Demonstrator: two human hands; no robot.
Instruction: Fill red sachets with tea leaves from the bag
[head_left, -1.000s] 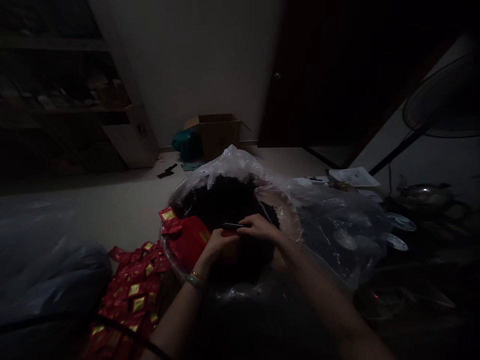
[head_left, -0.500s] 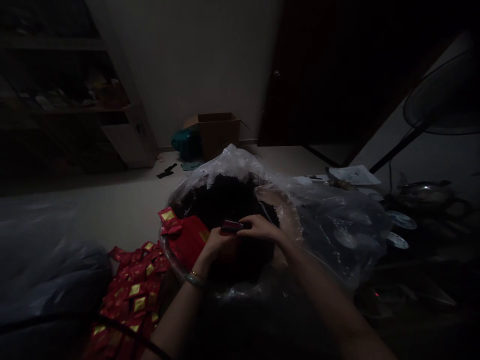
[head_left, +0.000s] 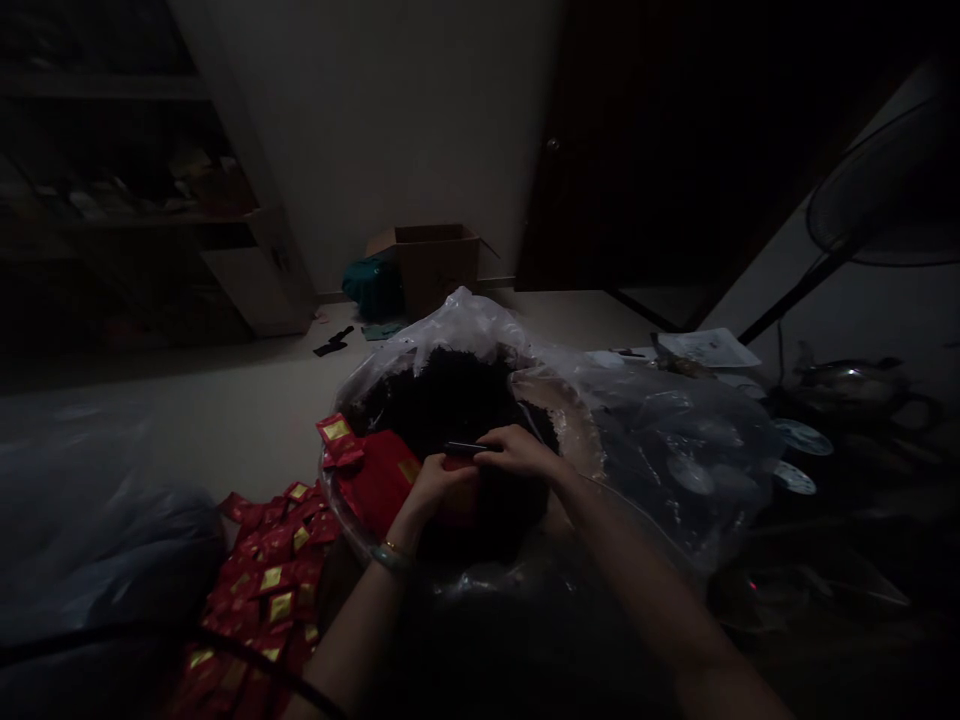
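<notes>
In the head view both my hands meet over a plastic-lined container (head_left: 581, 430) of dark, loose, crumbly material (head_left: 450, 390). My left hand (head_left: 431, 485) has its fingers closed on a small red packet (head_left: 457, 462). At the packet's top edge, my right hand (head_left: 517, 452) pinches a thin, dark, flat tool (head_left: 461, 448); its exact kind is too dim to tell. A larger red bag (head_left: 379, 480) lies on the container's left side. One red-and-gold sachet (head_left: 340, 440) rests on the rim beside it.
Several red sachets (head_left: 262, 580) are heaped at the lower left, near a bulky plastic bag (head_left: 142, 560). Clear plastic sheeting (head_left: 675, 450) spreads to the right, with a kettle (head_left: 855, 385) and a standing fan (head_left: 885, 190) beyond. A cardboard box (head_left: 439, 270) stands by the wall.
The dark tool has tilted in my right hand, so its thin edge shows now in place of its flat face. My arms have barely moved.
</notes>
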